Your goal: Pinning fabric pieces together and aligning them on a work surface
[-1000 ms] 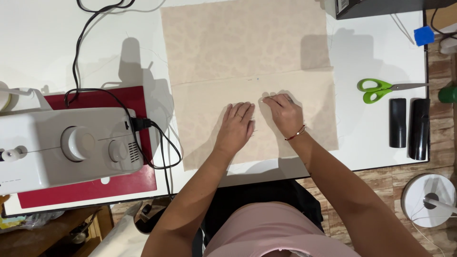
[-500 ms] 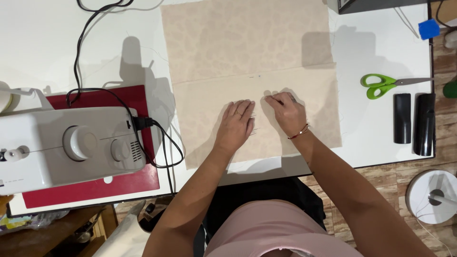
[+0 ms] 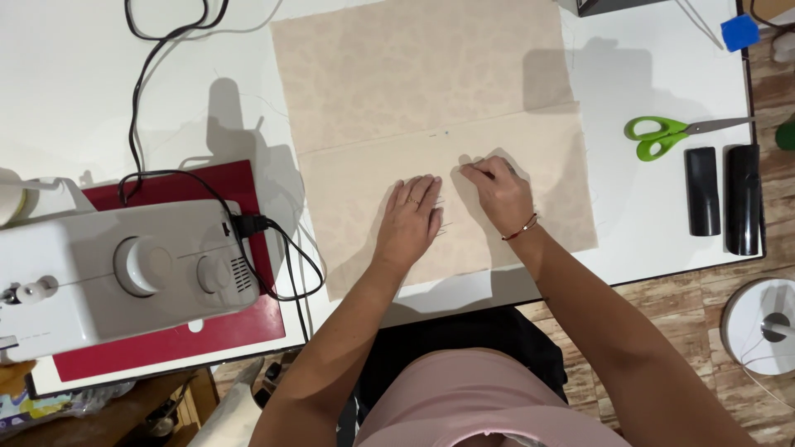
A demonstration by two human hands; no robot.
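Two pieces of beige patterned fabric (image 3: 431, 91) lie overlapped on a white table (image 3: 74, 108). My left hand (image 3: 411, 219) rests flat, palm down, on the nearer piece, fingers together and pointing away from me. Beside it my right hand (image 3: 497, 194) presses on the same piece with its fingers curled and the fingertips pinched at the cloth; whether they hold something small I cannot make out. A thin red bracelet sits on that wrist.
A white sewing machine (image 3: 116, 273) stands on a red mat (image 3: 190, 331) at the left, its black cable (image 3: 281, 265) looping toward the fabric. Green-handled scissors (image 3: 662, 135) and two black cylinders (image 3: 720, 194) lie at the right edge. A blue block (image 3: 739, 31) sits far right.
Both hands have stayed on the nearer fabric piece with only slight shifts; the right hand's fingers have curled tighter. The camera view drifted a little.
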